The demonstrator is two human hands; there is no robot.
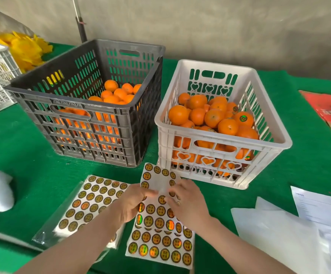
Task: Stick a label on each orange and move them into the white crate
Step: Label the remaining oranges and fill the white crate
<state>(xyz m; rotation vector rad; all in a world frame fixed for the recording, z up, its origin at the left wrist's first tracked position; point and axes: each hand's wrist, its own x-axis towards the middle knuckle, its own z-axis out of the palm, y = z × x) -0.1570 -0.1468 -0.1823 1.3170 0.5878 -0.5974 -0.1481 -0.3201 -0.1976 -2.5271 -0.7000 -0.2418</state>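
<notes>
The left hand (135, 202) and right hand (188, 203) are pinching a white sheet of round gold labels (158, 178) in curled fingers; round oranges (213, 117) are lying in the white plastic crate (200, 151) just beyond.

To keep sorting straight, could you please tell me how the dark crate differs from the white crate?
The dark crate is taller with plain slots; the white crate is lower with heart cut-outs. The dark crate's oranges lie well below its rim; the white crate's pile near its rim, some labelled. Both are slotted plastic on green cloth.
</notes>
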